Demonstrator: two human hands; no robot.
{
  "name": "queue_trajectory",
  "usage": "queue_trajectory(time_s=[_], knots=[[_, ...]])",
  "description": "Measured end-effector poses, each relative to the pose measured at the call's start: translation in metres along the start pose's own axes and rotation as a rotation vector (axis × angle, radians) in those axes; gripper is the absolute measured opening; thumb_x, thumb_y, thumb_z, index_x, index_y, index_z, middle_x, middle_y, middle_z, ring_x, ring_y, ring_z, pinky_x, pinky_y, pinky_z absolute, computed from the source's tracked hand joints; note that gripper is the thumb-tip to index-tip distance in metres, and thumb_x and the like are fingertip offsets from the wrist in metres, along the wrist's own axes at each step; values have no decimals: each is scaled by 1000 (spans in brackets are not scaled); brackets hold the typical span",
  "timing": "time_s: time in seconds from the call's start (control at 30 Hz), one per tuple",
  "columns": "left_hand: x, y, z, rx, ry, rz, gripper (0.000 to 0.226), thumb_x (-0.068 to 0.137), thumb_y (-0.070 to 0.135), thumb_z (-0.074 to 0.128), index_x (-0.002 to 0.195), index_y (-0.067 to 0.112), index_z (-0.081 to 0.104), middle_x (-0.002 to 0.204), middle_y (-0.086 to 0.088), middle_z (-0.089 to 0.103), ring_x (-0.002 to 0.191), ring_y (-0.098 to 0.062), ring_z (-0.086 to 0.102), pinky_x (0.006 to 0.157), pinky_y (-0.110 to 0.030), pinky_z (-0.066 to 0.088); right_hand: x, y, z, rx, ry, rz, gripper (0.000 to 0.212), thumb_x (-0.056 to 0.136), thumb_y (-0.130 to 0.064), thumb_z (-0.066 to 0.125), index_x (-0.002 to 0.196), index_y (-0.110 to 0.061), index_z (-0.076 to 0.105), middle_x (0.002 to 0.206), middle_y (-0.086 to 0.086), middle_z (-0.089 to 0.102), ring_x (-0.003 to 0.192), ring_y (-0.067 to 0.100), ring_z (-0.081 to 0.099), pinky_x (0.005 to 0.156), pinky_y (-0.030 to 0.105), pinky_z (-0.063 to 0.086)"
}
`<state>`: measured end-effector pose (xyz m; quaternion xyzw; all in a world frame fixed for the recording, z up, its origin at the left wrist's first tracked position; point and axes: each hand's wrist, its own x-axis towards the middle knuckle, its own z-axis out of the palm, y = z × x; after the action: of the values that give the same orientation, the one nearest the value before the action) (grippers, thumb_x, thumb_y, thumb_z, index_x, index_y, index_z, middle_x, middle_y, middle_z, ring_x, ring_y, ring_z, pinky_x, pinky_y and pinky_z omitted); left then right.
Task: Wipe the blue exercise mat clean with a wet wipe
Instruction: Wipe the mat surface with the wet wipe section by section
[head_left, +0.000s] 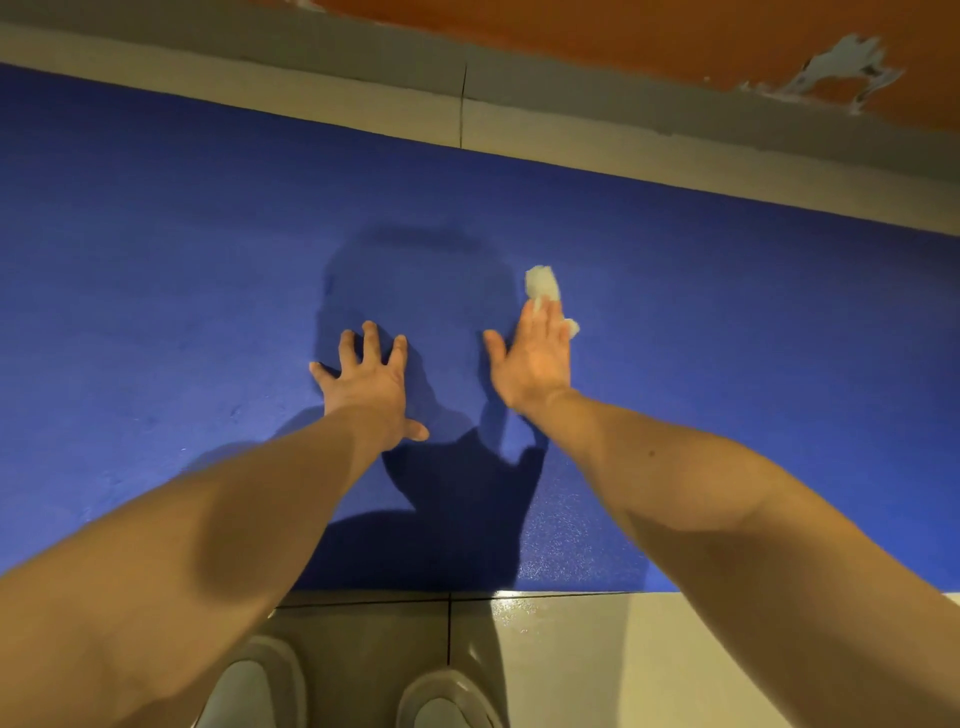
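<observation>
**Two hands down on blue exercise mat (156, 270)**

Mat runs full width, L to R. Mid-mat, left hand (370, 387) planted flat, fingers spread wide, holding nothing. Just right of it, right hand (535, 361): fingers straight & together, pressing white wet wipe (541, 283) onto mat, wad poking out past fingertips. Pale floor tiles (571, 660) along near edge.
</observation>
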<state>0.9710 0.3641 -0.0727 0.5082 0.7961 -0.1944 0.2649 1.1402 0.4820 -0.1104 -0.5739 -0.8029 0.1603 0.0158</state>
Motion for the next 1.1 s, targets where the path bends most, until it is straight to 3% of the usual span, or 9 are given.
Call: queue_trajectory(time_s=[0.2, 0.3, 0.5, 0.63, 0.77, 0.83, 0.97, 1.03, 1.1], knots=[[2, 2, 0, -16, 0, -12, 132, 69, 71, 75, 158, 30, -14, 163, -8, -22, 151, -38, -13, 116, -68, 18, -10, -16, 10, -2, -75, -410, 79, 103, -48, 41, 163, -12, 5, 171, -3, -6, 157, 20, 3, 126, 46, 15], [2, 1, 0, -24, -1, -7, 133, 68, 71, 76, 158, 31, -13, 163, -8, -22, 151, -38, -13, 115, -68, 17, 22, 21, -6, 25, -14, -257, 74, 99, -46, 49, 161, -26, 15, 168, -8, 10, 142, 29, 32, 120, 42, 28], [3, -1, 2, -41, -3, -4, 134, 67, 71, 77, 157, 31, -14, 162, -8, -24, 150, -38, -15, 115, -69, 15, 38, 26, -16, -99, -137, 42, 75, 107, -51, 21, 162, -5, -1, 171, 7, -12, 157, 27, -10, 126, 50, 5], [1, -1, 2, -63, 0, 1, 133, 69, 70, 76, 157, 30, -14, 162, -8, -24, 151, -37, -16, 116, -69, 13, -20, -21, -1, 102, -57, -182, 72, 105, -37, 40, 161, -4, 11, 171, -1, -9, 157, 18, -9, 127, 45, 6], [-8, -4, 3, -59, 32, 28, 123, 77, 67, 71, 158, 27, -12, 164, -9, -20, 152, -36, -12, 121, -60, 11, -64, -37, 6, 110, -130, -284, 75, 104, -32, 42, 164, -14, 1, 169, -10, -16, 155, 9, -17, 127, 42, -2], [-14, -4, 5, -69, 63, 49, 111, 84, 60, 68, 160, 23, -5, 165, -11, -14, 152, -35, -5, 124, -53, 8, -71, -38, -3, 271, -191, -240, 73, 103, -24, 49, 164, -18, 10, 171, -7, 0, 157, 13, -2, 128, 44, 2], [-36, 1, 10, -284, 199, 75, 78, 93, 46, 62, 157, 20, 24, 163, -8, 15, 147, -34, 18, 121, -46, 20, -91, -36, -24, 565, -224, 41, 54, 102, -18, 57, 154, -20, 42, 153, 3, 50, 138, 24, 49, 113, 34, 42], [-49, 5, 14, -485, 216, 59, 63, 95, 41, 61, 150, 21, 38, 155, -4, 35, 141, -32, 29, 115, -45, 29, -103, -35, -31, 742, -181, 108, 44, 100, -10, 61, 143, -11, 56, 142, 4, 60, 131, 20, 56, 105, 22, 45], [-57, 6, 21, -710, 180, 6, 52, 95, 40, 61, 142, 21, 50, 141, -2, 54, 134, -31, 40, 110, -45, 37, -110, -32, -34, 906, -164, 161, 37, 98, -1, 60, 134, -5, 62, 133, 2, 65, 125, 19, 61, 97, 21, 53]])
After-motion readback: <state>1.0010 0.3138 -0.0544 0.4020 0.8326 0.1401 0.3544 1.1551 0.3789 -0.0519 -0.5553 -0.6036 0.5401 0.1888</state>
